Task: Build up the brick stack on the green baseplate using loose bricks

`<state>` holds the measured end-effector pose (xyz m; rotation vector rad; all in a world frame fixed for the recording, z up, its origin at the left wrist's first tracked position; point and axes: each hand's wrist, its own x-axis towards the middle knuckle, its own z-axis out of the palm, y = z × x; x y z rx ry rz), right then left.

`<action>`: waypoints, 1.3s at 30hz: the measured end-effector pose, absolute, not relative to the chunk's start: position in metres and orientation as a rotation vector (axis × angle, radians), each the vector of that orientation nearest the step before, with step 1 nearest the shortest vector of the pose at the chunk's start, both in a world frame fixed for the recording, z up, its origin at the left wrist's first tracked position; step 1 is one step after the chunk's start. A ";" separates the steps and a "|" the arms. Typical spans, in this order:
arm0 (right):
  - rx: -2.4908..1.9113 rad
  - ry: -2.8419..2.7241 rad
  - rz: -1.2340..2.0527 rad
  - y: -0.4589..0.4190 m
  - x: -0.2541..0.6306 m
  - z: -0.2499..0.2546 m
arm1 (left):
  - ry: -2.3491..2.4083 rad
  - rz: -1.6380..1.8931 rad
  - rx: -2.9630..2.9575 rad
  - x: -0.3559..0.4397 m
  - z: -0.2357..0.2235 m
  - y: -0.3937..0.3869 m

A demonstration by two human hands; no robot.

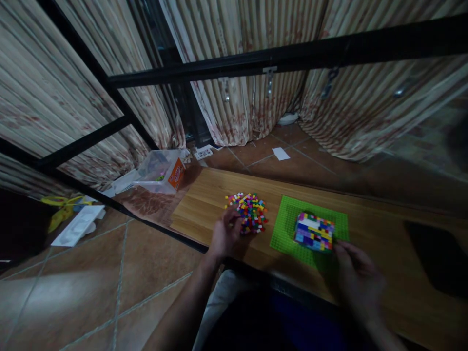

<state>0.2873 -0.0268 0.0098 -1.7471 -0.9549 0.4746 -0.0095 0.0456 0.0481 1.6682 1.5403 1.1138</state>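
A pile of small coloured bricks [248, 210] lies on the wooden table [208, 202]. My left hand [226, 235] rests at the pile's near left edge with its fingers curled into the bricks; what they pinch is too small to make out. To the right a green baseplate [285, 229] carries a low multicoloured brick block [314, 231]. My right hand [356, 278] sits at the baseplate's near right corner, fingertips by the block. It is blurred and dark, so its fingers are unclear.
A clear plastic box [161, 170] with an orange label stands off the table's far left end. A dark flat object [437, 256] lies on the table at right. Black metal bars [278, 57] cross above, with curtains behind. Tiled floor lies to the left.
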 end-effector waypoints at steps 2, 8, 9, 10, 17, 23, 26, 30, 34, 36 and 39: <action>-1.662 -1.090 0.419 -0.032 0.274 0.023 | 1.417 1.121 1.657 0.011 0.052 0.029; -1.408 -1.379 0.717 -0.043 0.219 0.056 | 1.132 1.045 1.644 0.055 0.061 -0.002; -1.387 -1.376 0.749 -0.044 0.213 0.057 | 1.109 1.034 1.652 0.058 0.061 -0.004; -1.373 -1.364 0.775 -0.045 0.208 0.056 | 1.090 1.022 1.661 0.060 0.061 -0.006; -1.402 -1.187 0.864 -0.053 0.200 0.043 | 1.061 0.948 1.574 0.065 0.054 -0.018; -1.469 -1.191 0.859 -0.062 0.204 0.033 | 1.144 0.938 1.342 0.078 0.035 -0.029; -1.484 -1.229 0.823 -0.066 0.208 0.031 | 1.185 0.925 1.286 0.085 0.030 -0.031; -1.524 -1.288 0.707 -0.068 0.213 0.030 | 1.188 0.923 1.223 0.096 0.030 -0.030; -1.558 -1.285 0.603 -0.063 0.227 0.030 | 1.156 0.923 1.203 0.105 0.028 -0.028; -1.570 -1.265 0.560 -0.057 0.240 0.031 | 1.146 0.922 1.245 0.106 0.025 -0.026; -1.588 -1.242 0.470 -0.046 0.262 0.034 | 1.167 0.931 1.336 0.102 0.021 -0.022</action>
